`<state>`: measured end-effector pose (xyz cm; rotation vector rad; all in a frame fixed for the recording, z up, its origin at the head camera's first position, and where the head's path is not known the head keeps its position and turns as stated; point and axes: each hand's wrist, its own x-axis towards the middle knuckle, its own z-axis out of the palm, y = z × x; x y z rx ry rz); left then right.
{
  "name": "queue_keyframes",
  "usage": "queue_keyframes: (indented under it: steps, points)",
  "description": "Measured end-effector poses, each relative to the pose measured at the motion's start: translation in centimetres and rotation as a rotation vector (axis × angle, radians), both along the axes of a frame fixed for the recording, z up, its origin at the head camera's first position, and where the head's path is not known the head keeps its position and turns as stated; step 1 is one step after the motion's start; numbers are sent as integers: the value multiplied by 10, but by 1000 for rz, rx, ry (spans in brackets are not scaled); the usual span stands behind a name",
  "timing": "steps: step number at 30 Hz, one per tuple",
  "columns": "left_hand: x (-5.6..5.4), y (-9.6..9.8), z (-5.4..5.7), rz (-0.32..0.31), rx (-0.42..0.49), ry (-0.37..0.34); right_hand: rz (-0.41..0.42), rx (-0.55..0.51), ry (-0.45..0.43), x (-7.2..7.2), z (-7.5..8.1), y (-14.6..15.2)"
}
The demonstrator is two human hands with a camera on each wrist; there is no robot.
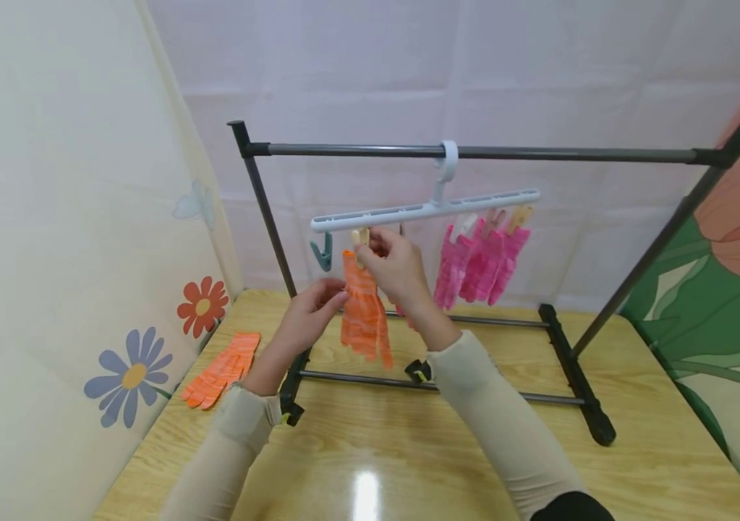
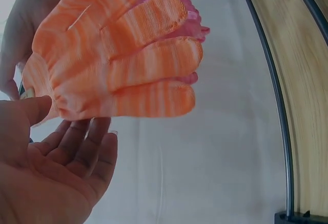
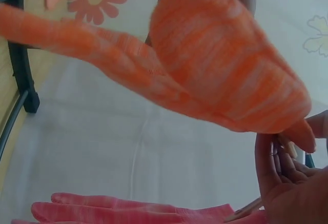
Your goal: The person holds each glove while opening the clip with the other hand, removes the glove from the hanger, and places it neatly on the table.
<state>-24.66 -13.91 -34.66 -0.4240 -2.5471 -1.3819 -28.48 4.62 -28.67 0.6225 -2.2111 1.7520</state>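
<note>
I monitor the station by head camera and two wrist cameras.

Right hand [image 1: 398,268]: thumb and fingers pinch a wooden clothespin [image 1: 359,237] at the cuff of an orange striped glove [image 1: 364,318]. I cannot tell whether the clothespin has closed on the cuff.

Orange striped glove: positioned below the left part of the white hanger [image 1: 396,215], fingers pointing down.

Left hand [image 1: 307,315]: fingers loosely extended beside the glove. In the left wrist view I see the thumb overlap the cuff; I cannot confirm contact.

White hanger: hooked over the top bar of the black rack [image 1: 356,150], left end tilted lower. A teal clip [image 1: 326,255] hangs under that end. Pink gloves [image 1: 476,264] hang from clips under the right half.

Second orange glove [image 1: 226,367]: flat on the wooden tabletop [image 1: 356,449], left of the rack.

Markings: flower prints [image 1: 133,376] on the left panel; yellow-green patches [image 1: 287,418] on the rack's feet, too small for me to read.
</note>
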Motion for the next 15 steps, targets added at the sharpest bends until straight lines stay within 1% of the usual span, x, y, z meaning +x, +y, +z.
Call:
queue_keyframes:
  steps: [6, 10, 15]
  points:
    - [1, 5, 1, 21, 36, 21, -10, 38, 21, -1, 2, 1]
    - [1, 6, 1, 18, 51, 43, -21, 54, 22, -1, 3, 1]
    - [1, 7, 0, 13, 39, 71, -27, 58, 15, -1, 5, 1]
